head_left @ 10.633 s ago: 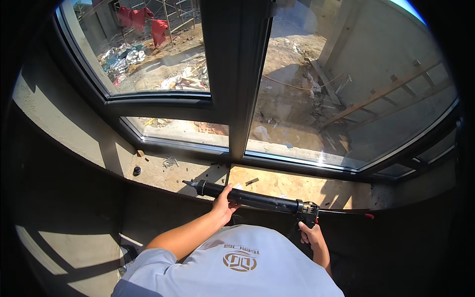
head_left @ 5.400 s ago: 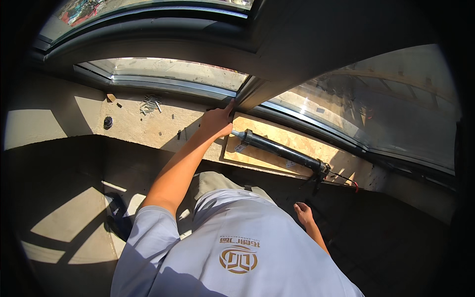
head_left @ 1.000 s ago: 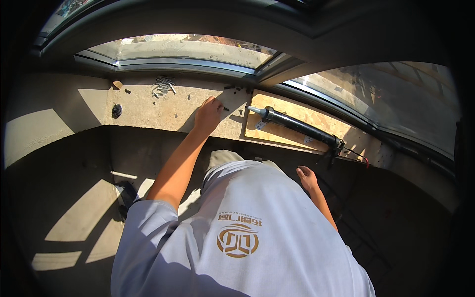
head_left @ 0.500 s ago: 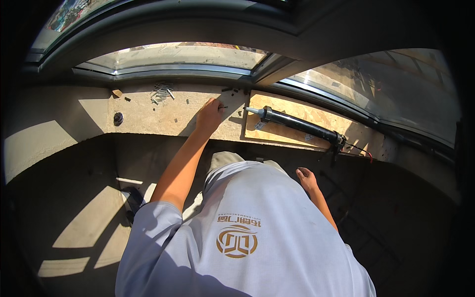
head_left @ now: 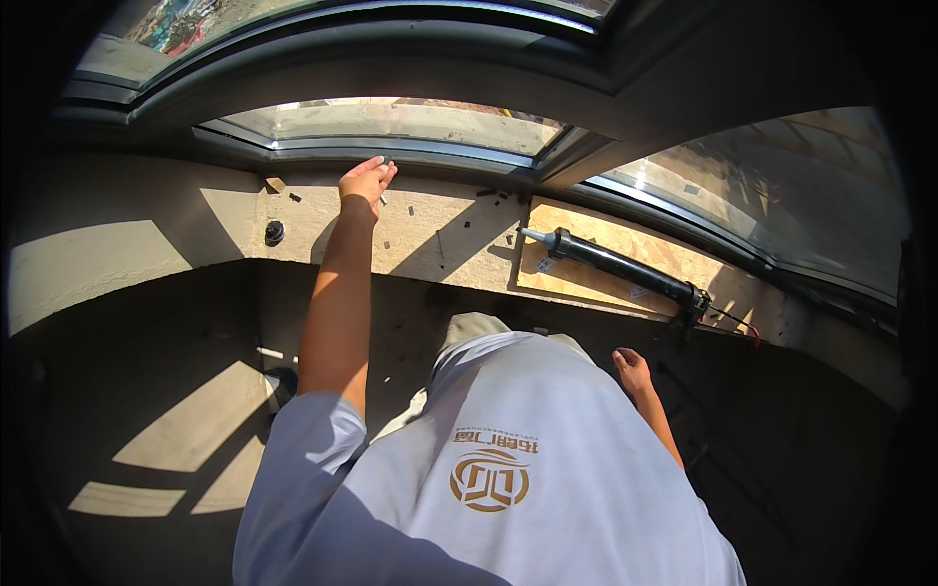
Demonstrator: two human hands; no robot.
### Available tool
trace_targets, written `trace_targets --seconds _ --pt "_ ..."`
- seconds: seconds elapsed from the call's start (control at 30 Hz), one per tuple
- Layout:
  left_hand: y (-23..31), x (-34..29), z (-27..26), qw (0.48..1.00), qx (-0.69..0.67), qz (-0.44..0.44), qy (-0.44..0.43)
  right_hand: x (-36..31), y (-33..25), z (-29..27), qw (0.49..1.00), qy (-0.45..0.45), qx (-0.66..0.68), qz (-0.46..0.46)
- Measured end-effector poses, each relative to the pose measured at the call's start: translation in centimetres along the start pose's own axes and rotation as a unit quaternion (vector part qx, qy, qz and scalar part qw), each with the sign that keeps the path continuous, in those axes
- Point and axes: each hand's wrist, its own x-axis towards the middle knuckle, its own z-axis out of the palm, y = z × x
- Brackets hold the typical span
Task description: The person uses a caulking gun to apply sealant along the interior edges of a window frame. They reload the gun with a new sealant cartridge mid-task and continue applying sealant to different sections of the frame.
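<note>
My left hand (head_left: 366, 183) reaches over the stone sill (head_left: 342, 234) close to the lower window frame (head_left: 430, 159). Its thumb and fingertips are pinched around a small dark piece, too small to name. The light tip of a screw (head_left: 383, 199) shows just below the fingers, and the hand covers the spot beneath it. Near my right thigh hangs my right hand (head_left: 632, 371), holding nothing visible, its fingers loosely bent and the thumb apart.
A black caulking gun (head_left: 625, 269) with a pale nozzle lies on a wooden board (head_left: 586, 220) at the sill's right. Small dark bits (head_left: 467, 224) are scattered mid-sill. Toward the left stand a dark round item (head_left: 275, 232) and a brown chip (head_left: 276, 184). Glass panes rise behind.
My left hand has moved left and away from me, from mid-sill to above the place where several loose screws lay. The view has shifted slightly. My right hand stays by my side.
</note>
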Motion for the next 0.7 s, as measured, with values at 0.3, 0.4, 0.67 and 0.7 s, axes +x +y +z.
trace_targets --seconds 0.3,0.4,0.67,0.7 --pt "1.7 1.8 0.2 0.999 0.034 0.002 -0.002 0.8 0.4 1.2 1.000 -0.003 0.010 -0.028" --pt "1.0 2.1 0.9 1.000 0.002 -0.012 -0.002 0.4 0.4 1.4 1.000 -0.006 0.003 -0.021" --pt "-0.9 1.2 2.9 1.000 -0.014 0.000 -0.015 0.0 0.0 1.3 1.000 -0.009 0.001 -0.008" --pt "-1.3 1.1 3.4 1.000 -0.009 -0.004 -0.013 0.0 -0.2 1.2 1.000 -0.009 0.001 -0.007"
